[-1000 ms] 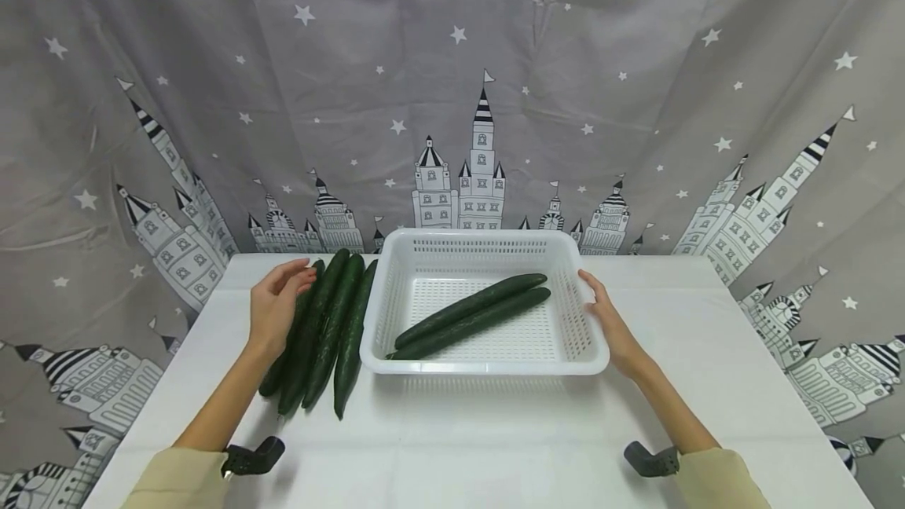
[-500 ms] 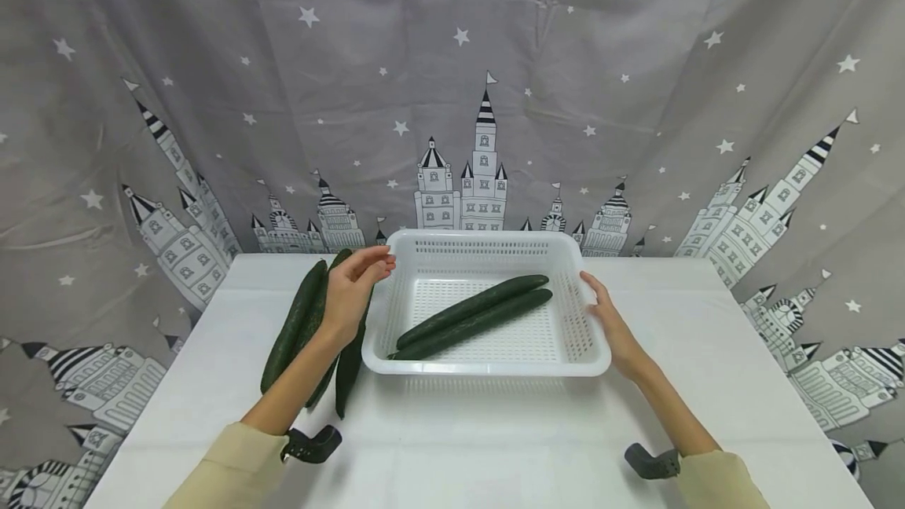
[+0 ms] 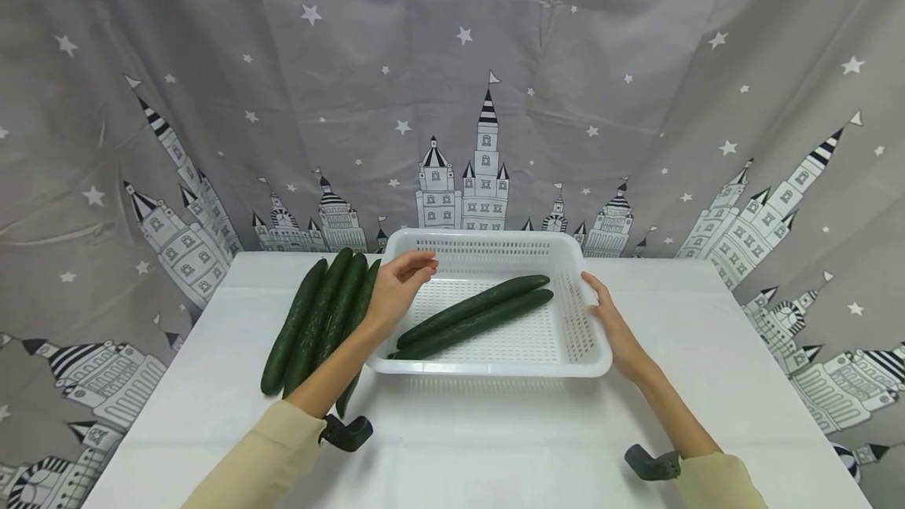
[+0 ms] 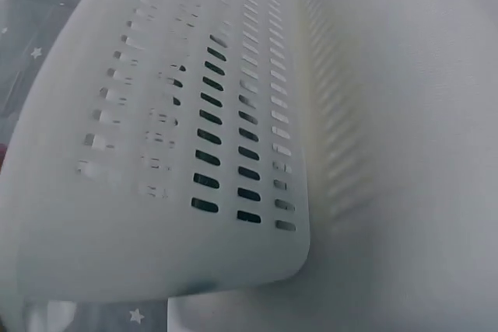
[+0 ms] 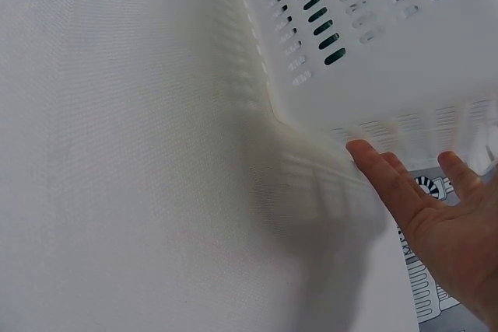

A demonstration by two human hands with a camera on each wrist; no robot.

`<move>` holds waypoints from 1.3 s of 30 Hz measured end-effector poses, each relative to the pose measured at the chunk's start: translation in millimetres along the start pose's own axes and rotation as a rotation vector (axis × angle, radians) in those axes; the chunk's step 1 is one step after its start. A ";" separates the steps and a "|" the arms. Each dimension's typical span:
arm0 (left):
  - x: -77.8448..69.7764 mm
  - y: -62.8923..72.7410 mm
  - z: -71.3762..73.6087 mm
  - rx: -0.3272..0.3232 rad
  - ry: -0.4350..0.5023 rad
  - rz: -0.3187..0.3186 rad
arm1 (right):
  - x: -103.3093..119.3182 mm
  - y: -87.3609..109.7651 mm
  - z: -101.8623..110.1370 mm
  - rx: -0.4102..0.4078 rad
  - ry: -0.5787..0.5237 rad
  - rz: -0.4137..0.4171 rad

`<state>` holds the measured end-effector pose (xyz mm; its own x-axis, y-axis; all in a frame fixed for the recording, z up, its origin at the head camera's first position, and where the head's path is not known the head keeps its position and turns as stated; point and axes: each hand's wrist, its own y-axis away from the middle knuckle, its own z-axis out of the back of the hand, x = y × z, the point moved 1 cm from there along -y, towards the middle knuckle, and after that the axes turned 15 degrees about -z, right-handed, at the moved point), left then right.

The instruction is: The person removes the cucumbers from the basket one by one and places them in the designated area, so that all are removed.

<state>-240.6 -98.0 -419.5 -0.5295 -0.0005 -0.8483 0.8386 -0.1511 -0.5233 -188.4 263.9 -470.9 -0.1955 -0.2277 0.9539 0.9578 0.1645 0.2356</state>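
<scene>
A white perforated plastic basket [image 3: 488, 368] stands on the white table, with two long green cucumbers [image 3: 472, 310] lying slantwise inside. Several more cucumbers [image 3: 293, 330] lie side by side to its left. My left hand [image 3: 394, 294] is over the basket's left end, fingers loosely bent and holding nothing visible; its forearm covers part of the cucumber row. In the left wrist view the basket's slotted wall [image 4: 156, 231] fills much of the picture. My right hand [image 3: 613, 330] is at the basket's right side; the right wrist view shows its extended fingers [image 5: 389, 180] against the wall.
The white table [image 3: 495, 446] extends in front of the basket and to its right. Behind it hangs a grey curtain [image 3: 601, 45] printed with castles and stars. Each wrist bears a black camera mount, such as the left one [image 3: 348, 433].
My left hand has moved right, from above the cucumber row to over the basket's left end. The right hand has stayed at the basket's side, and the cucumbers lie as before.
</scene>
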 end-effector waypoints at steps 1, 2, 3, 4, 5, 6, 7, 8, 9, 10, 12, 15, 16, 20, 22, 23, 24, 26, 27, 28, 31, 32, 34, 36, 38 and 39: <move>0.6 -0.7 -2.0 0.006 -0.005 0.004 | 0.1 -0.1 -0.1 0.000 0.002 0.001; 1.1 -1.3 -4.0 0.016 -0.011 0.009 | 0.3 -0.2 -0.1 0.002 0.002 0.002; 2.4 -2.1 -5.7 0.030 -0.025 0.011 | 0.6 -0.2 -0.3 0.003 0.001 0.003; 3.4 -3.0 -7.6 0.043 -0.037 0.017 | 0.5 -0.3 -0.1 0.002 0.000 0.004; 4.4 -4.0 -9.5 0.056 -0.050 0.027 | 0.4 -0.3 -0.1 0.001 0.000 0.003; 5.6 -5.1 -11.5 0.070 -0.058 0.037 | 0.4 -0.1 -0.1 0.000 -0.001 0.004; 6.9 -6.1 -13.5 0.085 -0.071 0.043 | 0.5 0.1 -0.2 0.000 -0.002 0.005; 8.3 -7.2 -15.6 0.099 -0.084 0.048 | 0.6 0.4 -0.2 0.000 -0.002 0.006; 10.3 -7.9 -17.3 0.115 -0.098 0.051 | 0.7 0.6 -0.3 0.000 -0.002 0.007; 6.0 -8.9 -19.3 0.132 -0.104 0.064 | 0.7 0.8 -0.4 -0.001 0.000 0.008; 8.5 -10.2 -22.5 0.175 -0.128 0.079 | 1.0 0.9 -0.9 0.000 0.002 0.009; 11.0 -11.2 -26.0 0.247 -0.157 0.115 | 0.7 0.4 -1.1 0.000 0.000 0.004; 11.4 -11.9 -27.3 0.273 -0.166 0.131 | 0.5 0.2 -1.1 -0.001 -0.001 0.000; 22.4 -12.4 -30.8 0.368 -0.191 0.174 | -0.3 0.1 -0.1 -0.006 0.007 0.000; 26.0 -13.2 -32.6 0.404 -0.198 0.190 | -0.7 0.0 0.4 -0.010 0.013 0.003; 27.4 -13.5 -33.5 0.419 -0.200 0.196 | -0.7 0.0 0.6 -0.010 0.015 0.007; 28.4 -14.1 -34.7 0.432 -0.205 0.203 | -0.6 0.2 0.8 -0.010 0.016 0.008; 30.8 -15.3 -37.2 0.456 -0.216 0.217 | -0.9 -0.1 1.4 -0.008 0.017 0.008; 32.1 -15.9 -38.6 0.470 -0.225 0.223 | -1.2 -0.5 1.5 -0.007 0.016 0.008; 33.6 -16.3 -40.0 0.486 -0.236 0.226 | -1.2 -0.6 1.7 -0.006 0.016 0.009; 38.2 -16.5 -43.6 0.533 -0.270 0.243 | -1.7 -1.2 1.9 -0.006 0.014 0.007; 39.4 -16.4 -44.7 0.545 -0.278 0.246 | -1.8 -1.3 1.8 -0.008 0.014 0.007; 41.2 -15.9 -46.5 0.566 -0.296 0.255 | -1.3 -1.1 1.4 -0.007 0.012 0.007; 41.4 -15.5 -48.2 0.583 -0.309 0.265 | -0.8 -0.9 0.9 -0.007 0.010 0.006; 42.6 -15.4 -49.5 0.597 -0.320 0.267 | 0.0 -0.6 0.7 -0.007 0.010 0.007; 42.5 -15.4 -50.2 0.603 -0.326 0.269 | 0.4 -0.4 0.6 -0.005 0.010 0.009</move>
<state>-269.6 -46.0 -451.5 -0.4052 -0.3940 -0.8249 0.7785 -0.6218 -0.0854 -189.0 264.4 -470.5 -0.1845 -0.2355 0.9542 0.9606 0.1623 0.2258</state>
